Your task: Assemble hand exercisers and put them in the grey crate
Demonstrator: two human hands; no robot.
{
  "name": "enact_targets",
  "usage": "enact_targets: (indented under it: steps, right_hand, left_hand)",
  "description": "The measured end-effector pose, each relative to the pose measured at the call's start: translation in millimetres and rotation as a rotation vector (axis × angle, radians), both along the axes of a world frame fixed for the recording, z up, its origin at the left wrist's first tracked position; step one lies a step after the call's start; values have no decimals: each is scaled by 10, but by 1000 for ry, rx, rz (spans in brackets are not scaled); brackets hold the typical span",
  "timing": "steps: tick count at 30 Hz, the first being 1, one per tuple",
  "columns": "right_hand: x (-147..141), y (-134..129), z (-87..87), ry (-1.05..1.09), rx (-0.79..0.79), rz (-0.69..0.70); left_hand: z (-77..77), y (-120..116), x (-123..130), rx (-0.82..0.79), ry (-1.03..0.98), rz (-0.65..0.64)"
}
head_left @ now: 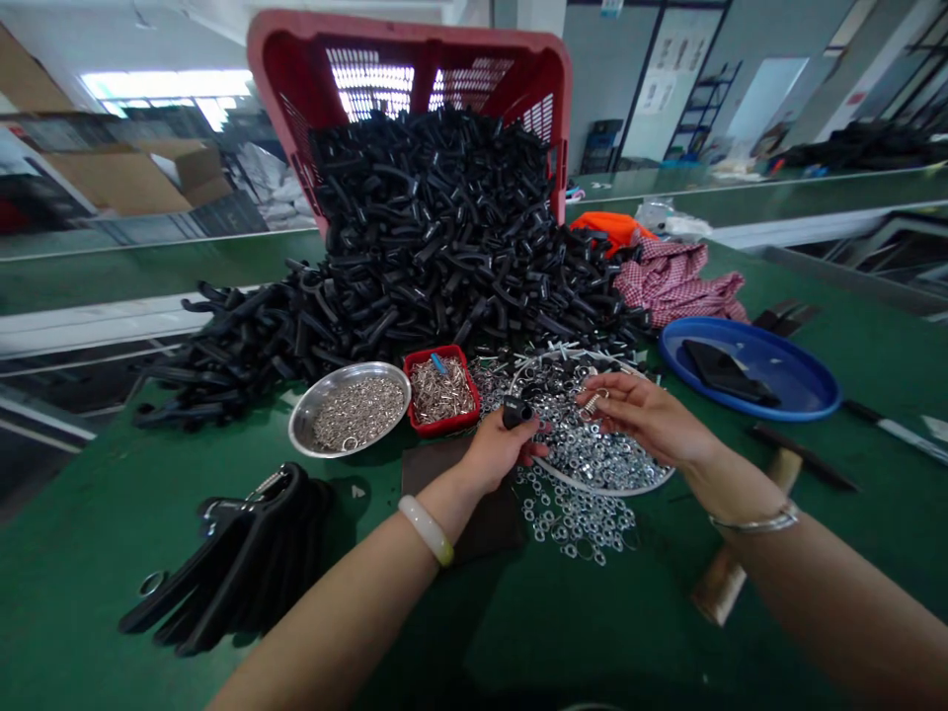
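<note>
My left hand [498,450] is closed around a black plastic handle [516,411], whose hollow end points up past the thumb. Between the thumb and fingers of my right hand [652,415] is a small metal coil spring [593,403]. Both hands are over a round tray [656,486] heaped with shiny nuts and metal fittings. Loose nuts [578,518] spill onto the green table in front of it. To the left stand a red square box [442,427] of small metal pins and a steel bowl [302,425] of tiny metal parts.
A red crate [415,35] lies tipped, pouring a big pile of black handles [444,227] across the back. Assembled black pieces [252,563] are stacked front left. At right are a blue tray [807,390], a hammer [722,583] and a checked cloth [685,281].
</note>
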State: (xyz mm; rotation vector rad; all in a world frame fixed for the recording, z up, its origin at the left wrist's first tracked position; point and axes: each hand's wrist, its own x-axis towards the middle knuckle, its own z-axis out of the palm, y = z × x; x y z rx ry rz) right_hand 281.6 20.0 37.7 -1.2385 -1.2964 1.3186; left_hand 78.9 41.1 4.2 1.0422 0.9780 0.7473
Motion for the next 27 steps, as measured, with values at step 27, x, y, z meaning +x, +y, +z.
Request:
enact_targets:
  steps: [27]
  right_hand:
    - [-887,-260,-139,-229,91,85]
  left_hand:
    - [62,-404,-511,-327,-337,186]
